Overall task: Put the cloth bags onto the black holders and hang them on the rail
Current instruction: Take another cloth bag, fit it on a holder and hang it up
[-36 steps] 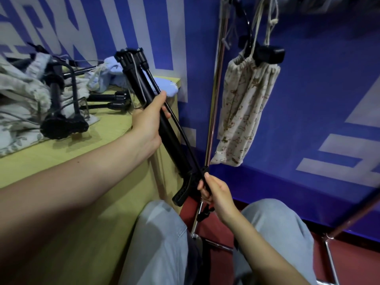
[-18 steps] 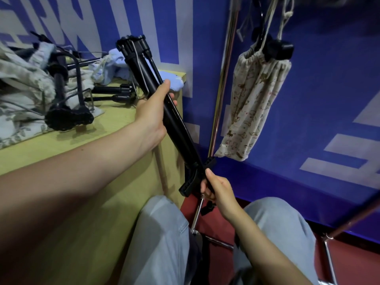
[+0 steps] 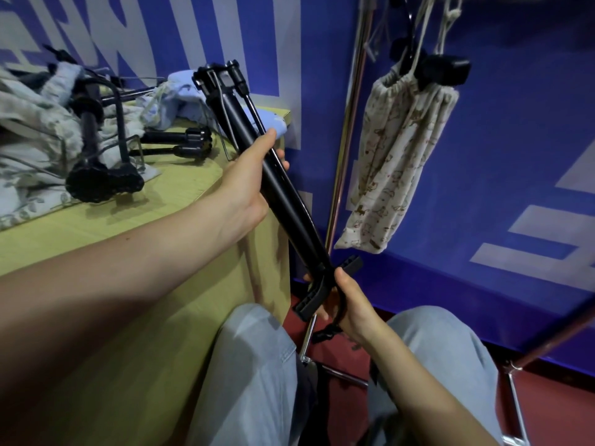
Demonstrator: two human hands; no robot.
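Black holder long, folded, slanted, gripped by both hands

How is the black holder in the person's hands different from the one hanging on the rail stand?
The held holder is bare; the hanging holder wears a printed cloth bag. The held one slants between the left hand and right hand, while the hanging one hangs straight down by the metal pole. Both are black.
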